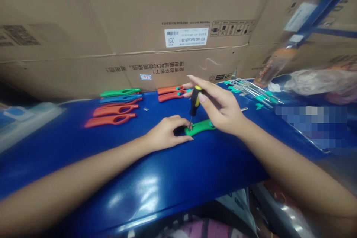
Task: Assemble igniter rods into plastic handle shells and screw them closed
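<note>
A green plastic handle piece lies flat on the blue table. My left hand grips its left end between thumb and fingers. Above it, my right hand is closed on a black and yellow screwdriver, held nearly upright. The screwdriver's tip meets the green piece near its left end, beside my left fingertips; the exact contact point is too small to make out. Part of the piece's right end is hidden by my right hand.
Green, blue and orange handles lie at the left, with two orange handles behind my hands. Metal rods with green parts and a bottle are at the right. Cardboard boxes stand behind.
</note>
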### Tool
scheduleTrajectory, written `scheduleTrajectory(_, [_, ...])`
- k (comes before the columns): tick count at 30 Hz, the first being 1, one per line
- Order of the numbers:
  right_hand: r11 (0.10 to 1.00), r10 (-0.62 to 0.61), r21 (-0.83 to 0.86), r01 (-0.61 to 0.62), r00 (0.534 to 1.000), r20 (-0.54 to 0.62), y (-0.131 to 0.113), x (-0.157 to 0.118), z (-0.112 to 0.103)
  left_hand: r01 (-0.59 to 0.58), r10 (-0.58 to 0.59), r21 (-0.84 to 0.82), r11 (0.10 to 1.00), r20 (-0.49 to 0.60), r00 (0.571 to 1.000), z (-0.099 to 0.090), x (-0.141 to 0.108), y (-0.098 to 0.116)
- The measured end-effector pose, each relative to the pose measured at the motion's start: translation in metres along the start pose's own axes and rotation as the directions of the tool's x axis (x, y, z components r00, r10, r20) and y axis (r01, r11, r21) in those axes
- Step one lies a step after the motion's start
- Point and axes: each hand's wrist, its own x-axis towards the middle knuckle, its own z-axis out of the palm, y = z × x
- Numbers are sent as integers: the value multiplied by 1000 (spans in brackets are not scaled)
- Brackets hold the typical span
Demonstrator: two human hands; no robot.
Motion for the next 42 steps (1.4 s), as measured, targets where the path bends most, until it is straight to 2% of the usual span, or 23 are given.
scheduleTrajectory(3, [999, 32, 4, -32, 999, -11, -1, 0, 1, 7, -7, 11, 1000, 0, 1000, 0, 0, 0])
scheduleTrajectory(6, [997, -30, -66, 26, 998, -62, -1, 2, -1, 10, -10, 12, 1000, -2, 1000, 0, -1, -1])
scheduleTrajectory(8, [1000, -31, -6, 31, 1000, -7, -1, 3, -3, 6, -6, -1, 1000, 0, 1000, 1, -1, -2])
scheduleTrajectory(11, [993, 17, 112, -26, 997, 79, 0, 4, -5, 7, -7, -13, 1000, 6, 1000, 0, -1, -2])
scheduleTrajectory(16, [998, -32, -49, 29, 998, -47, 2, 3, -7, 33, -33, -2, 999, 15, 999, 0, -1, 0])
scheduleTrajectory(21, [980, 27, 195, -48, 993, 113, 0, 2, -3, 18, -18, -19, 1000, 12, 1000, 0, 0, 0])
scheduleTrajectory(23, [987, 17, 158, -25, 999, 50, -1, 2, -2, 16, -16, -6, 1000, 8, 1000, 0, 0, 0])
scheduleTrajectory(25, [998, -33, 51, 34, 999, -25, -1, 3, -4, 19, -19, 5, 1000, 2, 1000, 0, 0, 0])
scheduleTrajectory(26, [999, -49, 20, 50, 998, -26, -1, 4, -5, 19, -19, 3, 1000, -1, 1000, 0, 0, 0])
scheduleTrajectory(30, [990, 19, 137, -38, 990, 141, -1, 5, -10, 14, -14, -18, 1000, 10, 1000, 0, 0, 0])
scheduleTrajectory(32, [988, 30, 147, -49, 991, 127, 0, 5, -10, 18, -18, -12, 1000, 14, 1000, 0, -1, 0])
scheduleTrajectory(36, [1000, -22, -2, 22, 1000, -3, 0, 4, -9, 20, -20, 1, 1000, 8, 1000, 0, -1, 0])
scheduleTrajectory(40, [993, 3, 119, -20, 991, 135, -3, 4, -11, 5, -5, -19, 1000, 10, 1000, 0, 0, -1])
scheduleTrajectory(42, [997, -22, 77, 14, 994, 108, -3, 4, -12, 5, -5, -10, 1000, 5, 1000, 0, 0, -1])
